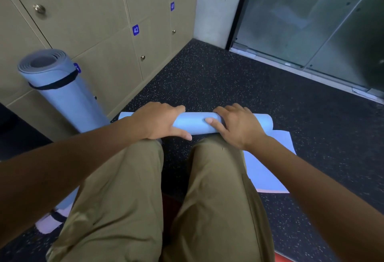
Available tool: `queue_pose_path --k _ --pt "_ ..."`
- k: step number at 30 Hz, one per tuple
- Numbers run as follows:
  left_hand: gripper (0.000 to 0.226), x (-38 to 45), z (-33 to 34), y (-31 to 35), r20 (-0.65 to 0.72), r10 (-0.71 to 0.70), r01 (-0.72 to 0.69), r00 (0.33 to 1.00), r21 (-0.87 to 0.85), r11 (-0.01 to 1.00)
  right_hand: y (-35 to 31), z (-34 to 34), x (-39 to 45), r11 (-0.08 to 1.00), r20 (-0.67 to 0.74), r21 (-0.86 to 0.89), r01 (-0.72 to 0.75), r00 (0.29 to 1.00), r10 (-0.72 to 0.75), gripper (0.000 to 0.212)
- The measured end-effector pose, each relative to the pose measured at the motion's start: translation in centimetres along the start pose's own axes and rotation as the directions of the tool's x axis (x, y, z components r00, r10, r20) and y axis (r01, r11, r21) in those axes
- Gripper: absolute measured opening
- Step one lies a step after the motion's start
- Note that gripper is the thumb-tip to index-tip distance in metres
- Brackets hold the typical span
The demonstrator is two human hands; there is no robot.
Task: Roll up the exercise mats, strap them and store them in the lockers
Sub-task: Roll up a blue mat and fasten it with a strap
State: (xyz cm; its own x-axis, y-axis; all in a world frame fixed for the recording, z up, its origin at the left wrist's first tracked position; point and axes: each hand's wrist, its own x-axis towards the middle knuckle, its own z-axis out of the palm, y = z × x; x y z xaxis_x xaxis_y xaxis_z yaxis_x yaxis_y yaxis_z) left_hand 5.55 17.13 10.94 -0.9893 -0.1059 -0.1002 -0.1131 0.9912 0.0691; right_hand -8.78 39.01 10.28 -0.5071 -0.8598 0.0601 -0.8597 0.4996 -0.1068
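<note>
A light blue exercise mat (pixel 193 125) lies partly rolled on the dark floor in front of my knees. Its flat, unrolled part (pixel 268 170) runs back under my right leg. My left hand (pixel 160 122) grips the roll's left half, fingers over the top and thumb underneath on the near side. On the right half my right hand (pixel 234 125) holds the roll the same way, thumb pressed on the front. A second blue mat (pixel 62 97), rolled and bound with a black strap, leans upright against the lockers (pixel 99 33) at the left.
Beige locker doors with round knobs and blue number tags 41 and 42 fill the left wall. A glass door (pixel 311 16) in a dark frame stands at the right. Speckled black rubber floor (pixel 249 87) stretches ahead. My knees in khaki trousers fill the lower view.
</note>
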Motion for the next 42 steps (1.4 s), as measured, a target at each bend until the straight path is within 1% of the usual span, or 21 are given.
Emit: queue_pose_path --k 2,4,6,8,10,12,14,16,18,21,22,24,26,28,30,32,34,36,38,40,42 --pt "0.069 0.6 -0.4 -0.2 0.089 -0.025 0.037 0.996 -0.131 0.991 0.0 0.3 0.0 1.0 -0.025 -0.012 -0.027 0.999 0.026 0.081" --pt "0.061 1.2 -0.6 -0.3 0.144 -0.013 0.046 0.989 -0.228 0.973 -0.3 0.5 0.4 0.998 -0.011 -0.001 -0.063 0.998 0.063 0.086" --pt "0.05 1.8 -0.7 -0.5 0.168 0.002 0.046 0.986 -0.281 0.959 -0.4 0.3 1.1 0.997 0.007 -0.017 -0.079 0.997 0.079 0.085" --pt "0.046 1.9 -0.7 -0.8 0.145 0.019 0.023 0.989 -0.285 0.958 -0.2 0.2 1.8 0.996 0.054 -0.014 -0.092 0.994 0.092 0.077" --pt "0.058 1.9 -0.4 -1.1 0.071 0.032 -0.017 0.997 -0.202 0.979 0.2 0.3 2.6 0.991 0.13 0.019 -0.13 0.983 0.126 0.079" --pt "0.071 1.6 0.1 -0.9 -0.042 0.01 -0.014 0.999 -0.083 0.996 0.6 0.3 3.4 0.976 0.227 0.093 -0.197 0.959 0.172 0.089" --pt "0.074 1.1 0.9 -0.3 -0.151 0.023 -0.014 0.988 0.058 0.998 0.9 0.1 4.1 0.958 0.324 0.152 -0.243 0.928 0.184 0.098" --pt "0.084 0.9 2.0 0.1 -0.201 0.035 -0.002 0.979 0.163 0.987 1.1 -0.1 4.8 0.953 0.415 0.173 -0.25 0.896 0.16 0.1" --pt "0.092 1.1 2.7 0.1 -0.201 -0.002 0.038 0.98 0.178 0.983 1.2 -0.3 5.4 0.949 0.479 0.189 -0.251 0.868 0.134 0.099" --pt "0.085 2.0 2.2 -0.1 -0.112 -0.061 0.081 0.992 0.185 0.979 1.4 -0.2 5.8 0.94 0.517 0.215 -0.263 0.848 0.119 0.102" --pt "0.082 2.4 1.9 -0.1 -0.062 -0.073 0.083 0.995 0.178 0.981 1.5 0.1 5.9 0.939 0.506 0.225 -0.259 0.855 0.114 0.101" --pt "0.078 3.1 1.3 -0.3 0.027 -0.088 0.085 0.996 0.116 0.99 1.9 0.7 5.6 0.94 0.434 0.246 -0.234 0.894 0.109 0.093" --pt "0.074 3.8 1.2 -0.9 0.108 -0.094 0.092 0.99 0.026 0.995 2.4 1.4 5.1 0.949 0.326 0.253 -0.19 0.94 0.101 0.082" --pt "0.072 4.7 1.3 -1.9 0.214 -0.082 0.107 0.973 -0.111 0.988 2.7 2.0 4.4 0.966 0.251 0.21 -0.15 0.963 0.095 0.08" --pt "0.069 5.7 1.4 -2.6 0.336 -0.049 0.146 0.941 -0.272 0.951 2.9 2.6 3.8 0.976 0.219 0.167 -0.14 0.97 0.102 0.086" --pt "0.072 6.7 1.4 -2.8 0.436 -0.007 0.201 0.9 -0.4 0.894 3.2 3.3 3.7 0.977 0.21 0.133 -0.164 0.969 0.134 0.09" --pt "0.076 7.3 1.6 -2.9 0.476 0.015 0.22 0.879 -0.435 0.873 3.5 3.8 4.0 0.972 0.23 0.118 -0.202 0.958 0.171 0.087" --pt "0.075 7.5 1.7 -2.9 0.445 0.01 0.189 0.895 -0.399 0.897 3.9 4.0 4.6 0.958 0.295 0.142 -0.251 0.934 0.201 0.083" --pt "0.075 7.1 1.8 -2.9 0.349 -0.002 0.119 0.937 -0.313 0.942 4.4 4.1 5.3 0.934 0.381 0.189 -0.303 0.899 0.215 0.083" --pt "0.073 6.5 2.0 -2.6 0.22 -0.003 0.025 0.975 -0.099 0.995 5.0 4.2 6.0 0.895 0.467 0.259 -0.363 0.858 0.213 0.087" --pt "0.073 6.1 2.6 -2.2 0.078 0.032 -0.04 0.996 0.099 0.994 5.5 4.3 6.6 0.856 0.541 0.307 -0.417 0.816 0.203 0.092"
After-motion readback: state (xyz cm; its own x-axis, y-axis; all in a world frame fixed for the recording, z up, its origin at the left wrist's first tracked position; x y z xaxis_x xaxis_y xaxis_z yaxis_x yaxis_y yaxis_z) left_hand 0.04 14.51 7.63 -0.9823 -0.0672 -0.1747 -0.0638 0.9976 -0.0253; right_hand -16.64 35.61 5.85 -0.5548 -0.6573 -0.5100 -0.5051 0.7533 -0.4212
